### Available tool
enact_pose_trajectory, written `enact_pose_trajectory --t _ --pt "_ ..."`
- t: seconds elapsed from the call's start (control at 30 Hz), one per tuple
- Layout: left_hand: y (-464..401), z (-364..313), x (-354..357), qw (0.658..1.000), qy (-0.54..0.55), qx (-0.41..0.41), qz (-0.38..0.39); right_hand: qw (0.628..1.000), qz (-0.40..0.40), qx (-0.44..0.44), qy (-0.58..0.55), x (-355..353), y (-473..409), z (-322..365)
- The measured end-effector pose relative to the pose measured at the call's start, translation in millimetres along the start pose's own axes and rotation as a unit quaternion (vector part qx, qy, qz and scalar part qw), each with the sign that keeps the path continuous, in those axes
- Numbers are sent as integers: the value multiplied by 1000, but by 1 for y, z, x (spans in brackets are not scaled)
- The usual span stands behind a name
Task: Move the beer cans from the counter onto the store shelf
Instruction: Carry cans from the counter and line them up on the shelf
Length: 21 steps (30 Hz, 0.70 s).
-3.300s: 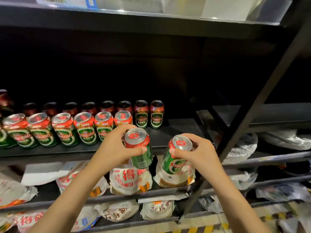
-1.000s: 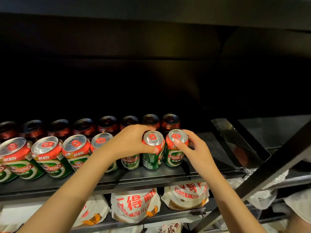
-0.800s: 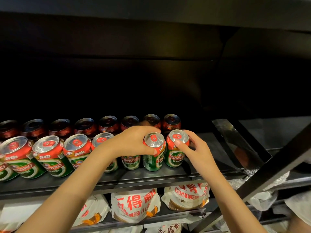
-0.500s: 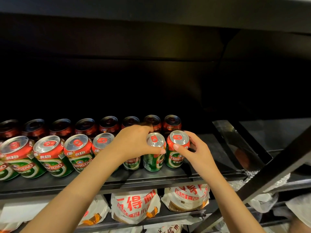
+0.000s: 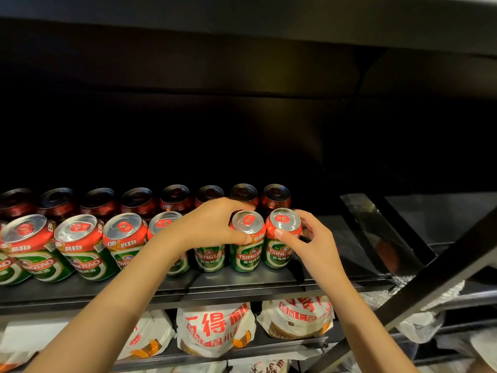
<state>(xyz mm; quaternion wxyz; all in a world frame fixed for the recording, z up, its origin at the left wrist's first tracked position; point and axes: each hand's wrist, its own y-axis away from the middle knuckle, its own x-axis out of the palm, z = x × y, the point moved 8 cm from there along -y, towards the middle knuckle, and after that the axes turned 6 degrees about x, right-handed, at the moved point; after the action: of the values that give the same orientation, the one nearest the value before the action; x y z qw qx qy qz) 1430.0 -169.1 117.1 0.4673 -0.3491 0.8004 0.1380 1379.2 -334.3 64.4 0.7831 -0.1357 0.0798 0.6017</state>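
Observation:
Two green and red beer cans stand upright at the right end of the front row on the black shelf (image 5: 269,285). My left hand (image 5: 212,224) grips the top of the second can from the right (image 5: 247,247), thumb across its front. The end can (image 5: 279,246) is held near its rim by my right hand (image 5: 312,243), thumb in front and fingers curled behind. Both cans rest on the shelf and touch each other. A front row of cans (image 5: 80,246) runs to the left, with a darker back row (image 5: 174,197) behind.
Right of the end can the shelf surface is bare up to a slanted black frame bar (image 5: 441,275). White snack bags with red print (image 5: 215,328) fill the shelf below. A dark shelf underside hangs above.
Since 3.3 s ago both hands have carried their cans up onto the shelf. Over the last second the cans stand at the row's end and my hands shift only slightly.

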Motion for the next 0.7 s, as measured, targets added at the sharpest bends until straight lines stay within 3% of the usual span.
enact_pose_trajectory --t 0.33,0.7 --pt "1 2 -2 997 -76 -24 -24 1000 7 0 3 0 0 0" --pt "-3 -1 -5 998 -56 1 -31 999 29 -1 13 3 2 1"
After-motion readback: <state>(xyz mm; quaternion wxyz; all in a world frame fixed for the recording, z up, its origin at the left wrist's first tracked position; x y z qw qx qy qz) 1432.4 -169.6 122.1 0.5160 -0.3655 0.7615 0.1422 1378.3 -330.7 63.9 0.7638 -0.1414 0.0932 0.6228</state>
